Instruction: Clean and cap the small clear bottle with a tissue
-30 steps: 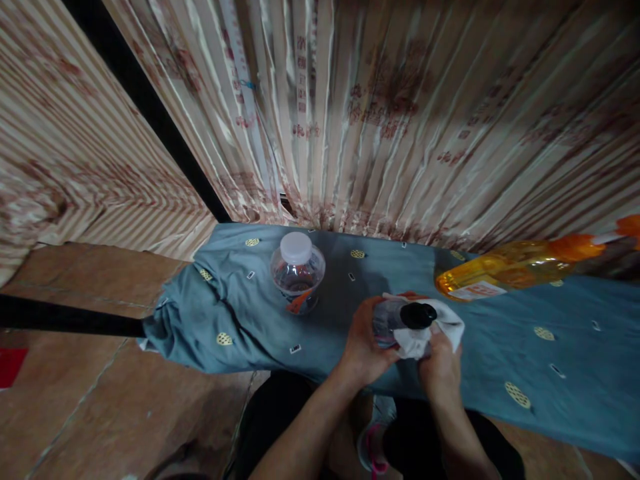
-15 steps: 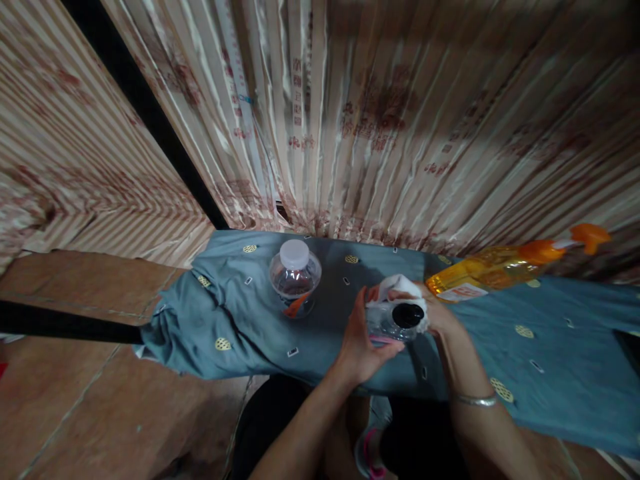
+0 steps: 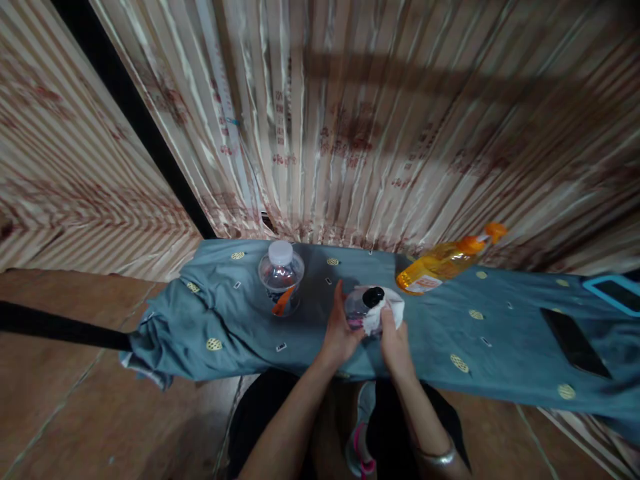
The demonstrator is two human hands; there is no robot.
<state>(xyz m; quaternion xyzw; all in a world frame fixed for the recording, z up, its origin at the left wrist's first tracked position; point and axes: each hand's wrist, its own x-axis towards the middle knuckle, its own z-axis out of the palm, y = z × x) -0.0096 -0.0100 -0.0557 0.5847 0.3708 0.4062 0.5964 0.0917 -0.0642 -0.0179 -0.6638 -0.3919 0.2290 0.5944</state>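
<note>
A clear plastic bottle with a black cap (image 3: pixel 356 305) is between my hands, over the cloth-covered bench. My left hand (image 3: pixel 340 333) wraps its left side. My right hand (image 3: pixel 395 339) grips a white cloth (image 3: pixel 395 308), pressing it against the bottle's right side just below the cap. To the left stands another clear bottle (image 3: pixel 281 275) with a white lid and an orange patch on it. Behind and right of my hands is a spray bottle of yellow-orange liquid (image 3: pixel 440 263) with an orange trigger head.
Blue-grey cloth (image 3: pixel 310 353) with a pineapple print covers the long bench. A black phone (image 3: pixel 575 341) lies at the right, near a blue-framed device (image 3: pixel 615 293). Striped curtain (image 3: pixel 320 167) hangs close behind, with a black pole (image 3: pixel 145 127) at the left.
The view has turned right, showing the phone and blue-framed device. My right hand and the cloth have come round to the bottle's near right side, and the hand's fingers now show.
</note>
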